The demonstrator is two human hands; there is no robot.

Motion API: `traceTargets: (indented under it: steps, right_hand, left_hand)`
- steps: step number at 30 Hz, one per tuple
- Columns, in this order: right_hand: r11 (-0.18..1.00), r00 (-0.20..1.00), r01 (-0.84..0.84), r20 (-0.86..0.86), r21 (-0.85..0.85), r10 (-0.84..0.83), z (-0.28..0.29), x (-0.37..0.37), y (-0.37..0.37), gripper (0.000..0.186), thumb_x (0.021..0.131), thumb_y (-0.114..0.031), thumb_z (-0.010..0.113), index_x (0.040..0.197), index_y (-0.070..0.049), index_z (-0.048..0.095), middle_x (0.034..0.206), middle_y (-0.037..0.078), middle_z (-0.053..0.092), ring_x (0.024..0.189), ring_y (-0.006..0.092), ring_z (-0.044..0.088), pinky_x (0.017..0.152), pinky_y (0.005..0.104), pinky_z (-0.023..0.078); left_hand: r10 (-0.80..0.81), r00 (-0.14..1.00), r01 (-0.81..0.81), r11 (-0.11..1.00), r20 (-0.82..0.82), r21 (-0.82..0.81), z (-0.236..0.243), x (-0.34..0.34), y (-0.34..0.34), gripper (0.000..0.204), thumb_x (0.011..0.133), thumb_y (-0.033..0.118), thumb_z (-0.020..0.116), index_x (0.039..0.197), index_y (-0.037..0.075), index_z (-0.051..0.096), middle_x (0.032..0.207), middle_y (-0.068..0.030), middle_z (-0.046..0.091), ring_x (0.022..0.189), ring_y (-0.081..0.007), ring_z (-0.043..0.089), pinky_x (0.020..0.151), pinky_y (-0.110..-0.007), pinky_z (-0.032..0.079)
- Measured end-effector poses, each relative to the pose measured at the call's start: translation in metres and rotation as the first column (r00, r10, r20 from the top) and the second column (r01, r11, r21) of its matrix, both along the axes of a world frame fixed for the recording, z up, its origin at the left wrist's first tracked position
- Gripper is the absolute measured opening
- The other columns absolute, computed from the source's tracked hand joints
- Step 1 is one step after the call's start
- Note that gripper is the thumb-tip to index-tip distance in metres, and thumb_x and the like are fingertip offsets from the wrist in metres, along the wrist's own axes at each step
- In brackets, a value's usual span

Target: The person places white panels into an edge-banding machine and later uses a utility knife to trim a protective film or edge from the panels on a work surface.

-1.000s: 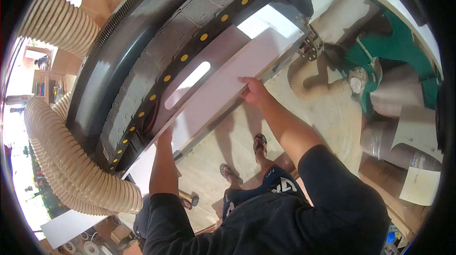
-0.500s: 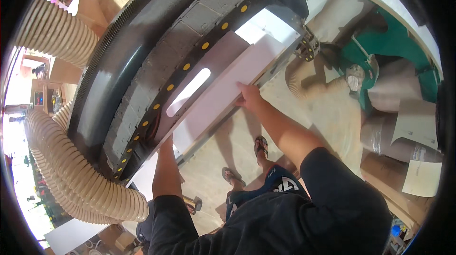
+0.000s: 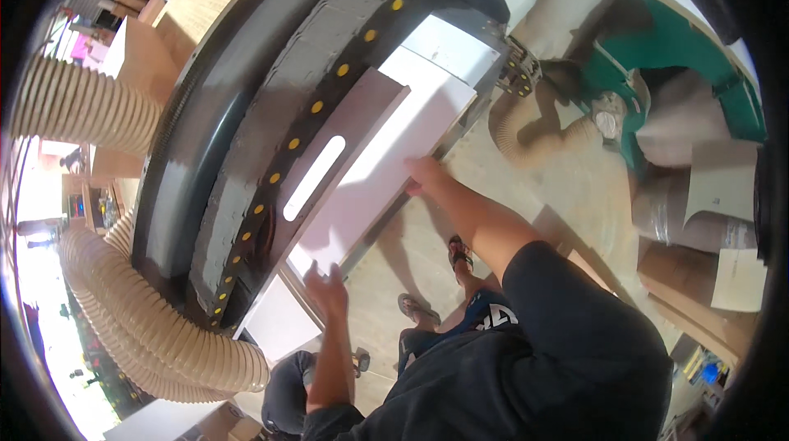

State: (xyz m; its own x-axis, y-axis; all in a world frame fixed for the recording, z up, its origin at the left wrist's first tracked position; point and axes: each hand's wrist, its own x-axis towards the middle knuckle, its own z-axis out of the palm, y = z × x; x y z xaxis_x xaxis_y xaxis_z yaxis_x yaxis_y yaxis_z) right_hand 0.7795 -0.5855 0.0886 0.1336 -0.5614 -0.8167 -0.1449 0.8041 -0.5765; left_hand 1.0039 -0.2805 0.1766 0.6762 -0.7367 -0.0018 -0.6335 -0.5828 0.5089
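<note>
A long pale board lies diagonally along the dark machine beam with yellow dots. Beside it is a shaded panel with a long rounded slot. My right hand grips the board's near edge around its middle. My left hand is at the board's lower-left end, fingers apart; whether they touch it is unclear. A shorter white piece sits below that end, and a white block sits at the upper end.
Ribbed beige hoses curve on the left beside a large dark curved pipe. On the right are a green machine with another hose and cardboard. My feet stand on the pale floor. Another dark-clothed person appears at the lower left.
My left hand has let go of the board's edge, moving right and down, fingers spreading. The board's face now catches more light. The view has shifted slightly.
</note>
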Motion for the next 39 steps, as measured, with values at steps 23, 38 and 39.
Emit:
traceTargets:
  steps: [23, 38, 39]
  right_hand:
    - [0.847, 0.454, -0.213, -0.718, 0.488, 0.528, 0.056, -0.360, 0.664, 0.024, 0.089, -0.012, 0.058, 0.092, -0.001, 0.078, 0.094, 0.021, 0.076, 0.093, 0.0294, 0.076, 0.080, 0.0422, 0.061]
    - [0.983, 0.787, 0.184, -0.600, 0.007, -0.143, 0.025, -0.269, 0.730, 0.050, 0.099, -0.040, 0.055, 0.070, -0.003, 0.071, 0.062, 0.012, 0.067, 0.057, 0.0252, 0.068, 0.056, 0.0404, 0.056]
    - [0.972, 0.742, 0.229, -0.637, -0.047, -0.206, 0.024, -0.273, 0.736, 0.047, 0.099, -0.037, 0.055, 0.072, -0.003, 0.072, 0.064, 0.013, 0.068, 0.057, 0.0259, 0.069, 0.057, 0.0400, 0.057]
  left_hand:
    - [-0.388, -0.437, 0.882, -0.006, -0.812, -0.471, 0.257, -0.090, 0.001, 0.050, 0.096, 0.037, 0.064, 0.120, -0.006, 0.071, 0.129, -0.0255, 0.067, 0.124, -0.0366, 0.061, 0.108, -0.045, 0.043]
    - [-0.200, -0.910, 0.413, -0.352, -0.364, -0.840, 0.331, -0.242, -0.001, 0.064, 0.095, 0.052, 0.064, 0.110, -0.009, 0.069, 0.107, -0.0288, 0.072, 0.102, -0.0421, 0.068, 0.090, -0.049, 0.051]
    - [-0.221, -0.905, 0.424, -0.381, -0.364, -0.822, 0.335, -0.243, -0.006, 0.063, 0.096, 0.053, 0.063, 0.109, -0.009, 0.070, 0.106, -0.0286, 0.072, 0.101, -0.0419, 0.069, 0.089, -0.049, 0.051]
